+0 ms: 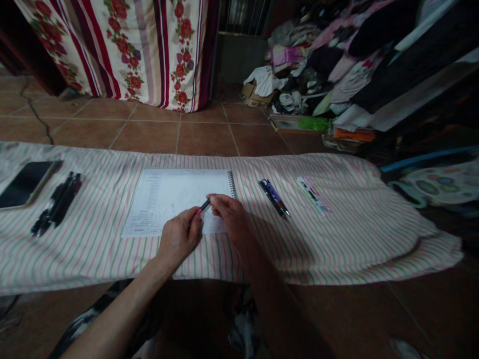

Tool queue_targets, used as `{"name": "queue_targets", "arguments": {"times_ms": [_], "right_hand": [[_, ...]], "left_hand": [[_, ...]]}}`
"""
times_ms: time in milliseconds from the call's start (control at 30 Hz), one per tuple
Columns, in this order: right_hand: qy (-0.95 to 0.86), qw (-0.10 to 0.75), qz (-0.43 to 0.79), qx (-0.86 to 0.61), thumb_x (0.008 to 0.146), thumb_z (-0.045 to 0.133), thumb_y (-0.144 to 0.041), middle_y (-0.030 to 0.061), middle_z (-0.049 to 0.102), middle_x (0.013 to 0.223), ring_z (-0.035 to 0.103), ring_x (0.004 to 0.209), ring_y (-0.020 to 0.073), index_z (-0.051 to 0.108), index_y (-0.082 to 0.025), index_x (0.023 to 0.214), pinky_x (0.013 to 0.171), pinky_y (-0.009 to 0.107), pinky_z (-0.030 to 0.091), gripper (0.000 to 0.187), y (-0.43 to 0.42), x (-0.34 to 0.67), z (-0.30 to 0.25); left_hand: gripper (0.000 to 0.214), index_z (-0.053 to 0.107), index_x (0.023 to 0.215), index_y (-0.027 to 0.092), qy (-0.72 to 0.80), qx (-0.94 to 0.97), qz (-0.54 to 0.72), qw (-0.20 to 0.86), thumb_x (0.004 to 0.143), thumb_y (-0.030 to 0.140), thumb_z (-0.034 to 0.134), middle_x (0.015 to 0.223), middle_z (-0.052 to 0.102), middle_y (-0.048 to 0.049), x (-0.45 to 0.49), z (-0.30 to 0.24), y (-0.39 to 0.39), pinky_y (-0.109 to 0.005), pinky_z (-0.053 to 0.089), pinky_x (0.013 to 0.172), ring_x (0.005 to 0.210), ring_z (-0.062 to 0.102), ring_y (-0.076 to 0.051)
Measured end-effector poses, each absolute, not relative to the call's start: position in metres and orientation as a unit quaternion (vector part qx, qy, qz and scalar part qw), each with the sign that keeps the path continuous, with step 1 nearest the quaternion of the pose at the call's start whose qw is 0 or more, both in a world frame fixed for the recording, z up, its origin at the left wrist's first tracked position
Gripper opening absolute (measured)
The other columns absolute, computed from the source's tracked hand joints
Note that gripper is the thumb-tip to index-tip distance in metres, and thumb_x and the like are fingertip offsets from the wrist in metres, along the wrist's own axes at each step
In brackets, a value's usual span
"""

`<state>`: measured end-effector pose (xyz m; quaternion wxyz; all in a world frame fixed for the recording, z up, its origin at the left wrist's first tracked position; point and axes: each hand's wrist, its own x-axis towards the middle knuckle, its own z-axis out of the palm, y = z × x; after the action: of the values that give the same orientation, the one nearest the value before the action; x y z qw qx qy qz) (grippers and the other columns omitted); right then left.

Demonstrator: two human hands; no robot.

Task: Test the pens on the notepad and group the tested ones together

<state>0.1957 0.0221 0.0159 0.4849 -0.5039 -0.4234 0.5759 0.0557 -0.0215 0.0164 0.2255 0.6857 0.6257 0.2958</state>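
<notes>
Above a spiral notebook (149, 199), my two hands meet on one dark pen (205, 205) with a bit of red or pink on its barrel. My left hand (181, 233) is closed round one end of it. The fingertips of my right hand (227, 212) pinch the other end, so the very tip is hidden. The notebook lies open at a page with faint marks, its coil along the right edge. Two dark pens (275, 198) rest to the right of it, and a few light, patterned pens (313, 195) lie farther right.
A pink-and-grey striped cloth (348, 239) covers the low surface. On its left side are several black pens (58, 204) and a phone (28, 184). Beyond stand a flowered curtain (149, 50), tiled floor (149, 129) and heaped clothes (310, 65).
</notes>
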Motion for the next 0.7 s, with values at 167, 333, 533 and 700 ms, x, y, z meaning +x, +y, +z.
{"name": "queue_targets", "arguments": {"times_ms": [167,333,533,700], "right_hand": [[-0.440,0.483,0.563,-0.506,0.070,0.065,-0.043,-0.0013,0.056,0.064,0.049,0.061,0.0106,0.072,-0.017,0.085,0.062,0.025,0.042,0.032,0.0223,0.1964,0.0166],[-0.454,0.482,0.538,-0.522,0.070,0.063,-0.043,-0.0021,0.054,0.057,0.048,0.058,0.0111,0.073,-0.016,0.083,0.059,0.025,0.041,0.032,0.0227,0.1959,0.0170],[-0.428,0.489,0.570,-0.503,0.069,0.066,-0.044,0.0002,0.060,0.069,0.050,0.062,0.0104,0.073,-0.017,0.090,0.064,0.025,0.043,0.035,0.0208,0.1964,0.0165],[-0.453,0.489,0.549,-0.505,0.070,0.065,-0.042,-0.0017,0.056,0.060,0.047,0.059,0.0109,0.073,-0.017,0.086,0.060,0.025,0.040,0.031,0.0218,0.1974,0.0165]], "left_hand": [[0.035,0.064,0.107,0.017,0.631,0.680,0.295,0.230,0.090,0.033,0.039,0.082,0.071,-0.0073,0.0570,0.0152,-0.0218,-0.029,0.047,0.065,0.072,0.066,-0.020],[0.034,0.064,0.108,0.018,0.631,0.701,0.274,0.188,0.090,0.032,0.039,0.091,0.071,-0.0094,0.0583,0.0143,-0.0217,-0.031,0.048,0.070,0.080,0.066,-0.022],[0.033,0.063,0.107,0.017,0.619,0.652,0.343,0.274,0.089,0.034,0.041,0.085,0.072,-0.0078,0.0581,0.0122,-0.0210,-0.032,0.050,0.070,0.078,0.067,-0.021],[0.033,0.064,0.104,0.018,0.605,0.650,0.350,0.298,0.090,0.035,0.039,0.079,0.072,-0.0064,0.0581,0.0119,-0.0212,-0.030,0.050,0.067,0.072,0.067,-0.020]]}}
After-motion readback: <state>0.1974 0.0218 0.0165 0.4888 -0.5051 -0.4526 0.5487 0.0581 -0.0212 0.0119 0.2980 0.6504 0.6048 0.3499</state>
